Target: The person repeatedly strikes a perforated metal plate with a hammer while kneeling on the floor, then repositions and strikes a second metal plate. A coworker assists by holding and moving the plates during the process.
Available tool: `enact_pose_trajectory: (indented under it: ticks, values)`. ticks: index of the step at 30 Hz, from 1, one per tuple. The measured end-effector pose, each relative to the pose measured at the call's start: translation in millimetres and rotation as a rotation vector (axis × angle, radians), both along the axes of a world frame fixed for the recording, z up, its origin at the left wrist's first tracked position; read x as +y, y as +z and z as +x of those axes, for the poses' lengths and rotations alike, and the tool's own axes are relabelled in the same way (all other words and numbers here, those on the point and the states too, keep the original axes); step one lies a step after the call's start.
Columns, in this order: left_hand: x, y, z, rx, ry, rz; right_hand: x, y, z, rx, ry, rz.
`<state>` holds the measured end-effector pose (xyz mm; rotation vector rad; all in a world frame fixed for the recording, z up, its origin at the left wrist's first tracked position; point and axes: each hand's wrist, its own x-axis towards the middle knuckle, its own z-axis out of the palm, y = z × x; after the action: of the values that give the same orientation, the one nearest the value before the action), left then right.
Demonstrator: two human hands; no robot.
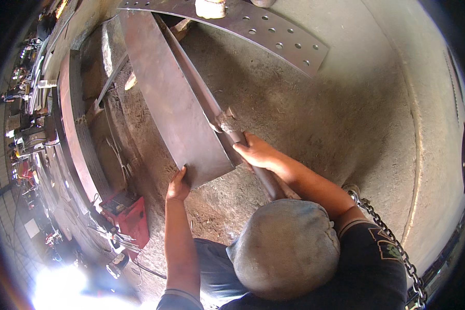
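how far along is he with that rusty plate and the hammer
Done: the rusty steel plate stands on edge on the concrete floor, leaning against a long steel bar behind it. In hand: the left hand steadies the plate's near corner while the right hand grips the hammer, its head at the plate's edge. Left: how much hammering remains cannot be told.

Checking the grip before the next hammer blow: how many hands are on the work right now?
2. The left hand steadies the near corner of the rusty steel plate. The right hand grips the hammer handle just below the head. No other hands show.
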<state>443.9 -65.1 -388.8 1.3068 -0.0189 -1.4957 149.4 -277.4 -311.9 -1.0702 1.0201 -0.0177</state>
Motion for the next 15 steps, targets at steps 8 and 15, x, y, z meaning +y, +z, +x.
enact_pose_trajectory:
  ticks: [8,15]
  values:
    - [-0.5,8.1,3.6,-0.056,-0.035,0.103,-32.7,13.3,-27.7,-0.083,-0.367,0.152]
    - [-3.5,12.9,0.3,-0.011,-0.029,0.091,-8.8,-5.3,5.4,0.124,0.044,-0.252]
